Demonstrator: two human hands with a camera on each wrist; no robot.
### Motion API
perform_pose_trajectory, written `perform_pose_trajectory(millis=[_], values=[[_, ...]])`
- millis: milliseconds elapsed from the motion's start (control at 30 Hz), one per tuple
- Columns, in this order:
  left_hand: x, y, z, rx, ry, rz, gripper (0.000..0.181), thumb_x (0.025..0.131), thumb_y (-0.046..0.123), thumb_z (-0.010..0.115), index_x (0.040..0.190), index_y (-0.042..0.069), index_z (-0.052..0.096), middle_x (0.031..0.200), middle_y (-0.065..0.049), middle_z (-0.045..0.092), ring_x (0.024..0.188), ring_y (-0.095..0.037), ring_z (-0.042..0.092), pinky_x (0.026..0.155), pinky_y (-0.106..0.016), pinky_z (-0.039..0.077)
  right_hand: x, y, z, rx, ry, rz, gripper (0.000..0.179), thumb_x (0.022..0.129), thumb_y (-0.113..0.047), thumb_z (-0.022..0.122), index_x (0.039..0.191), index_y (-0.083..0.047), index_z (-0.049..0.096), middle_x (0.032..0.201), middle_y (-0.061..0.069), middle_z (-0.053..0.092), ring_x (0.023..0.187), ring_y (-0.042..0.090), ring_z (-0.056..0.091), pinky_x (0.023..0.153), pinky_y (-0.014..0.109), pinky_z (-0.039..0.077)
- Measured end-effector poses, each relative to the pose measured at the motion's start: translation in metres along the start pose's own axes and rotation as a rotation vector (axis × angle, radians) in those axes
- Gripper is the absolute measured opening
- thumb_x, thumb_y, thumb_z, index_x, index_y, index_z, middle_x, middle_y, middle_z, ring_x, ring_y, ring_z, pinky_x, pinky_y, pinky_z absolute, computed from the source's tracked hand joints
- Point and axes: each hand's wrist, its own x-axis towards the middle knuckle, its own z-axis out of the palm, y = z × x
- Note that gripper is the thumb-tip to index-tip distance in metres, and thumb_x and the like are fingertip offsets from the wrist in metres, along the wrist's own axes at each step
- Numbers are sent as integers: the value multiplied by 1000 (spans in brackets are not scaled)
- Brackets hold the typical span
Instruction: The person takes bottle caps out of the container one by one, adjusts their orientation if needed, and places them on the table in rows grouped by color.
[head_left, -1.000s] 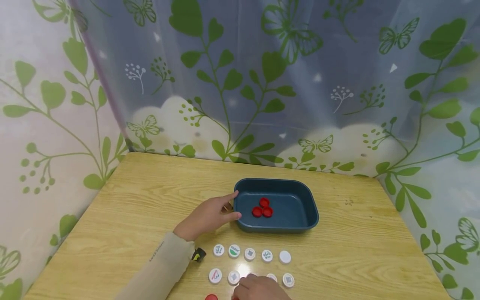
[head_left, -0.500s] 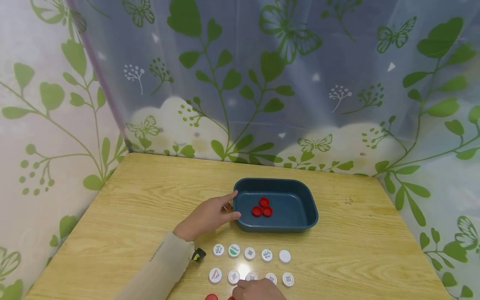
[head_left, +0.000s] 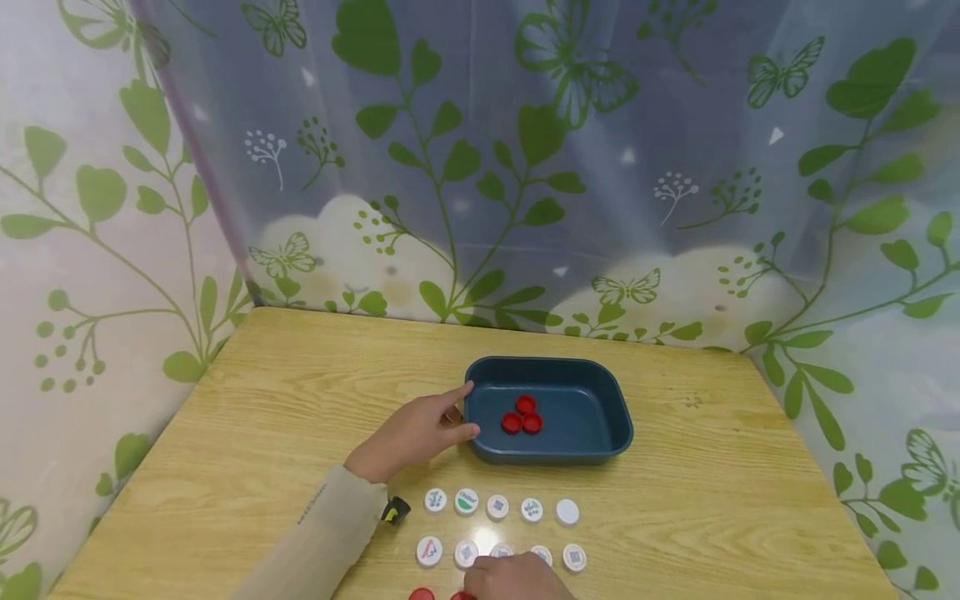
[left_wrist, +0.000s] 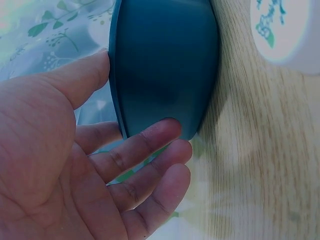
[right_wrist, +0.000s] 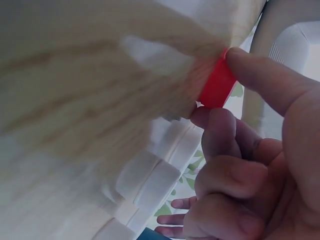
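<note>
My left hand (head_left: 411,433) rests at the left end of a dark blue plastic bin (head_left: 581,418), thumb and fingertips at its rim. In the left wrist view the fingers (left_wrist: 150,177) lie loosely extended along the bin's outer wall. Three red bottle caps (head_left: 526,404) lie hollow side up inside it. At the bottom edge of the head view my right hand (head_left: 517,578) is low over the table. It pinches another red bottle cap (right_wrist: 218,82) between thumb and index finger, the other fingers curled. One more red cap (head_left: 422,594) lies just left of it.
Two rows of white bottle caps (head_left: 497,507), most with printed tops, lie between the bin and my right hand. The nearer row (head_left: 429,552) is partly covered by that hand. Patterned curtains (head_left: 450,167) surround the wooden table (head_left: 300,375) at the back and sides.
My right hand has drawn back slightly toward the bottom edge, uncovering more of the nearer white caps. The left hand stays at the bin.
</note>
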Motion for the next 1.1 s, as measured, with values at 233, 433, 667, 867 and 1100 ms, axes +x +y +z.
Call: perform_pose_trajectory(millis=[233,433,667,867,1100], values=[[-2,-3,0,-4,-8,2,76,98,48,69,161,16,39,100,10,67,91,-8,62,79,-31,52,0,-1,2,53,-8,0,23,94,-46,69,88,-24,70,73,-19,50,60,-4,45,53,17,41],[-1,-4,0,-7,-17,1,77,99,48,68,162,16,38,101,9,67,86,-10,61,74,-31,52,2,3,-1,40,-30,38,21,92,-45,72,88,-24,71,74,-18,52,62,-3,46,56,20,43],[0,0,-1,-3,-25,4,77,99,49,67,162,17,37,99,9,67,84,-11,61,74,-32,52,0,5,-9,55,-72,40,22,91,-44,73,92,-23,73,74,-17,52,62,-3,47,56,21,44],[2,-1,0,1,-25,1,77,99,51,67,162,19,37,99,10,67,85,-10,62,75,-32,52,-1,3,-10,35,-71,30,23,91,-45,73,92,-22,73,74,-17,53,64,-4,47,55,21,44],[0,-1,-1,0,-26,8,76,99,49,67,162,18,37,98,10,67,82,-10,61,72,-31,52,0,5,-9,34,-85,18,23,92,-45,73,97,-23,74,75,-18,53,64,-4,47,58,19,45]])
